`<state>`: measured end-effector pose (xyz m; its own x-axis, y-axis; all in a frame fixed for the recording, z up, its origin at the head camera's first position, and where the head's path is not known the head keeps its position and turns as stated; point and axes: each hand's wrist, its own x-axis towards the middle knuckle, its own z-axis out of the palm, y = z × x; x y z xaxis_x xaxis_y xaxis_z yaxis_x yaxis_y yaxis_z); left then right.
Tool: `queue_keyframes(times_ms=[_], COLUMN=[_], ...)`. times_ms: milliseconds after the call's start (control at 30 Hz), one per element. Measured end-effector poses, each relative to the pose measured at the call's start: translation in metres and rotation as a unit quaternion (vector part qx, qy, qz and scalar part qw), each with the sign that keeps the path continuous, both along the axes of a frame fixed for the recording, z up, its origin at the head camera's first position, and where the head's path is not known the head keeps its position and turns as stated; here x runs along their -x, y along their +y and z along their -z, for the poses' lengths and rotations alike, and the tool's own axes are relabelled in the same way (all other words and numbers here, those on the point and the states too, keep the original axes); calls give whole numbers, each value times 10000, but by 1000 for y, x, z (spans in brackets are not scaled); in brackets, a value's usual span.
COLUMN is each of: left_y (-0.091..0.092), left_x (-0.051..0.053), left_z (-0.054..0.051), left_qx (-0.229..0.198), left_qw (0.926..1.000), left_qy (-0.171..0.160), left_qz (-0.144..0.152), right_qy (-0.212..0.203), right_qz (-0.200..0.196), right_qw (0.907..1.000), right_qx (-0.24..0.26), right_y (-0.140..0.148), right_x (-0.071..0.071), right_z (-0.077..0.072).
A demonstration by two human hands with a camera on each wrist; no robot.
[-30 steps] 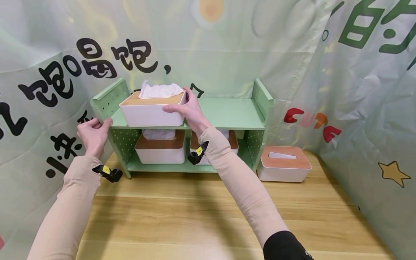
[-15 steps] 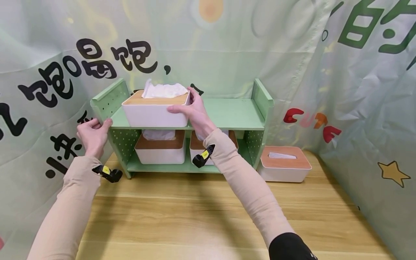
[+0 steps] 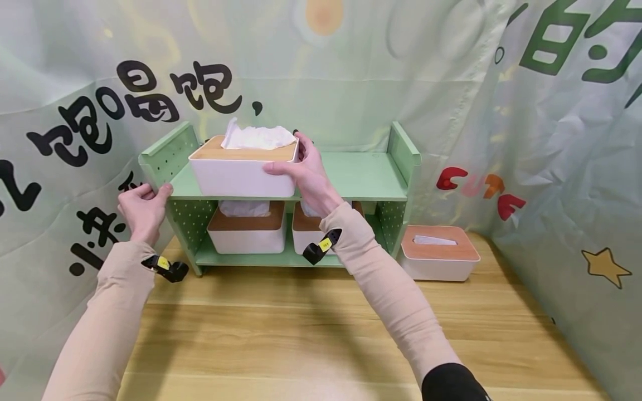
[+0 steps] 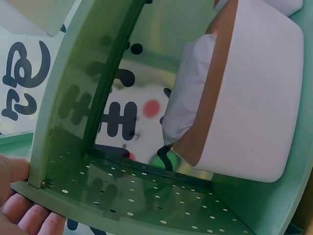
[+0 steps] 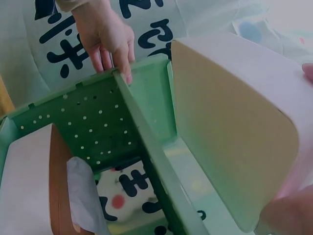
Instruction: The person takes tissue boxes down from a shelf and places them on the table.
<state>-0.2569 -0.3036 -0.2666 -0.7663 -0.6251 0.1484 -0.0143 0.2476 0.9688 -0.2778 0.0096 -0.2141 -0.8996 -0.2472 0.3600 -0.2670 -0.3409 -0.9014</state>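
Observation:
My right hand (image 3: pixel 315 177) grips the right end of a white tissue box (image 3: pixel 243 179) with a wood-look lid and a tissue sticking up. This box is at the left of the green shelf's upper level, and its pale underside shows in the right wrist view. My left hand (image 3: pixel 144 210) pinches the left front edge of the green two-tier shelf (image 3: pixel 358 177); its fingers curl around that edge in the left wrist view. Below, a second tissue box (image 3: pixel 246 238) stands at the left of the lower level. A third tissue box (image 3: pixel 303 238) beside it is partly hidden by my right wrist.
Another tissue box (image 3: pixel 441 262), its tissue lying flat in the slot, stands on the wooden table (image 3: pixel 281 345) just right of the shelf. Printed fabric (image 3: pixel 341 100) hangs behind and along both sides. The shelf's side panels (image 3: pixel 403 156) rise above the upper level.
My right hand has moved the tissue box rightward along the upper level, and it looks slightly larger. My left hand and the shelf have stayed in place.

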Motion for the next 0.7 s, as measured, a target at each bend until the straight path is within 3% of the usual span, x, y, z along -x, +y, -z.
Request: queue_keyframes(times_ms=[367,700], left_y=[1,2], left_x=[-1,-2], left_z=[0,-1], left_qx=[83,125], left_qw=[10000,9999], left_qy=[22,-16], left_qz=[-31,-29], right_qy=[298,208], right_qz=[-112,-130], right_qw=[9993,9993], right_qx=[190,276], right_y=[6,11], right_x=[-16,-28], right_z=[-5,-9])
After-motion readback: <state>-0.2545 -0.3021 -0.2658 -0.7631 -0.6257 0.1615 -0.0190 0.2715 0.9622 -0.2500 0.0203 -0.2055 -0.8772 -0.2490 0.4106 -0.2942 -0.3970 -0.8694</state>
